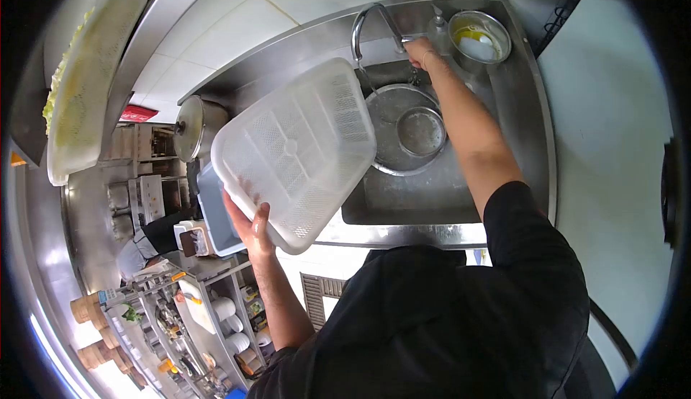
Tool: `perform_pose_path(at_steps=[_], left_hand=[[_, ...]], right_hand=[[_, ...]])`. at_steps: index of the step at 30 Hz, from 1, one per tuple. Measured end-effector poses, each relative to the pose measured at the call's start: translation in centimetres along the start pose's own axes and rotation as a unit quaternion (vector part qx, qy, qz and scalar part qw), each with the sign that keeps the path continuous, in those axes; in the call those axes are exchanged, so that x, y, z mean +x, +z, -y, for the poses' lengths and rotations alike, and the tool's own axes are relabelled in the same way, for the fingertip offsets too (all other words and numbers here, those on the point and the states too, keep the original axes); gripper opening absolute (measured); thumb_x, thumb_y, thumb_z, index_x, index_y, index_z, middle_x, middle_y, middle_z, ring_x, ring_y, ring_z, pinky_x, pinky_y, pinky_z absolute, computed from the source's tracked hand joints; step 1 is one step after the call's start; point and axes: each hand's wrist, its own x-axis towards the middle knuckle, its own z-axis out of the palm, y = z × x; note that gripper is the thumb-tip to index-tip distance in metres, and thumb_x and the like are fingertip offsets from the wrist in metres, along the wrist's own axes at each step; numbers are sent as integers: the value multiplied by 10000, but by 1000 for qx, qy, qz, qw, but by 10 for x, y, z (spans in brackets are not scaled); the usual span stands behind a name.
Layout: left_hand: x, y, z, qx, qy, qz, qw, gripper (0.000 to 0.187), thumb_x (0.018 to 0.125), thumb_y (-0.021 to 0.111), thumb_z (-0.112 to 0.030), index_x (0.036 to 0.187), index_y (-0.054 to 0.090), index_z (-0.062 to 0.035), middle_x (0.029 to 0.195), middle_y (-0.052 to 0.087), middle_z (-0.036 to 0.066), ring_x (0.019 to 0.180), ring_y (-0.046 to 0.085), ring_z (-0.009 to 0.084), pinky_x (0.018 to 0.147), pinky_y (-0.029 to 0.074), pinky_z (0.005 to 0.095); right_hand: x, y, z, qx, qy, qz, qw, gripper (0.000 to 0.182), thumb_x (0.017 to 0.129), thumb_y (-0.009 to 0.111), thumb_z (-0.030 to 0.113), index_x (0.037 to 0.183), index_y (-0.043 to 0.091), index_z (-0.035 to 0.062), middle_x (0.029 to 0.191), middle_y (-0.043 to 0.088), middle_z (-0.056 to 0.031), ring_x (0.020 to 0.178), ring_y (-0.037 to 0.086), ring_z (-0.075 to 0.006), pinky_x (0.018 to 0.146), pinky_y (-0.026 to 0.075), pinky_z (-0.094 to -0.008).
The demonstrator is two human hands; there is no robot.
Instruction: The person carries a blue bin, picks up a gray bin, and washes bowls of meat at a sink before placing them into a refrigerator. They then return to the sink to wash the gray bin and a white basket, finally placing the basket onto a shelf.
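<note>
My left hand (253,232) grips the lower edge of a white perforated plastic basket (291,147), held tilted over the left side of the sink (403,204). Its thumb shows; the other fingers are partly behind the basket. My right hand (419,53) is closed at the lever of the faucet (358,35), arm stretched across the sink. A thin stream of water seems to fall from the spout. Beneath it, a large round metal bowl (389,165) stands in the basin with a smaller metal bowl (421,132) inside.
A metal pot (500,28) with yellowish contents stands at the back right, beside a pump bottle (437,21). A lidded pot (201,125) and a grey-blue bin (216,208) are to the left. Further off are a shelf rack (209,312) and a bending person (144,251).
</note>
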Motion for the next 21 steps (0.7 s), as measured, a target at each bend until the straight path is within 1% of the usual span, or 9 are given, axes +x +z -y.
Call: perform_pose_path(at_steps=[3,5,7,9,12,15,16,19,21], left_hand=[[-5,-11,-7,56,23,47,997,1070,714,808,-357,1545,235,-2,1476,402,184,1357,404,314,1136,312,477],[-5,-18,-5,73,47,89,992,1079,698,819,-387,1536,262,3,1475,404,181,1360,403,307,1136,312,471],[-3,-25,4,66,79,128,986,1080,682,829,-415,1523,297,5,1469,410,175,1359,405,300,1134,315,466],[-2,-18,-7,12,66,183,981,1074,614,822,-290,1514,316,5,1470,419,181,1364,407,308,1145,305,466],[8,-12,5,65,188,273,941,1062,537,728,-138,1517,335,-26,1510,390,231,1419,371,376,1163,287,495],[23,-5,-1,21,360,249,899,1030,563,722,-147,1517,347,-44,1525,371,259,1443,336,420,1164,279,526],[21,-6,-21,11,366,257,894,1018,608,736,-169,1533,329,-54,1552,349,256,1450,316,443,1166,268,544],[16,-3,-34,-6,472,206,857,951,691,692,-164,1548,301,-36,1577,322,245,1463,297,441,1174,262,537],[2,-4,-12,16,451,230,862,875,739,645,-131,1540,313,-12,1583,317,244,1464,300,437,1180,262,518]], right_hand=[[-37,-9,-5,-293,-186,-50,936,375,862,657,249,1143,685,3,1092,700,-226,1102,655,-382,930,523,-460],[-133,-19,-6,-300,-291,-52,907,651,840,707,304,1410,512,56,1428,510,-245,1342,484,-398,1106,413,-452],[-229,-27,-2,-366,-308,-6,878,849,819,746,340,1543,333,176,1591,287,-208,1441,347,-375,1173,332,-459],[-294,-24,-3,-388,-369,-16,845,843,804,742,246,1545,341,253,1606,271,-178,1441,342,-382,1182,315,-489],[-344,-36,24,-433,-458,-76,773,902,718,787,143,1525,397,250,1590,317,-159,1445,321,-393,1179,309,-491],[-390,-64,44,-320,-537,-136,769,696,760,738,93,1421,552,205,1446,545,-79,1324,513,-306,1129,396,-422],[-421,-67,51,-314,-559,-207,739,628,782,719,84,1387,586,185,1391,596,-91,1278,565,-287,1085,435,-383],[-496,-64,40,-346,-547,-347,679,603,759,704,98,1347,614,200,1388,597,-74,1277,561,-290,1048,472,-392],[-517,-53,-4,-354,-511,-379,686,610,740,751,142,1334,619,166,1365,615,-74,1280,559,-303,1071,446,-411]])
